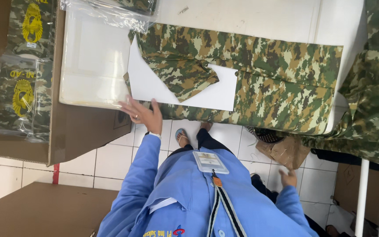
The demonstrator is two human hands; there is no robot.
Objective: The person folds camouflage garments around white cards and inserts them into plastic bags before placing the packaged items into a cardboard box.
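A folded camouflage garment [286,79] lies on a white table [251,17]. A white card sheet [154,85] rests on its left part, with the garment's collar [185,74] laid over it. My left hand [141,115] reaches to the near table edge, fingers spread, touching the lower edge of the card and garment. My right hand [289,177] hangs low beside my body over the floor, fingers loosely curled, with nothing seen in it. It is near a crumpled brown paper bag [286,151].
A clear plastic bag [95,57] lies on the table to the left. A cardboard box [75,127] at far left holds bagged camouflage garments [20,94]. A heap of camouflage cloth [373,87] hangs at right. Another cardboard box [44,206], white tile floor [110,162], white metal legs [362,197].
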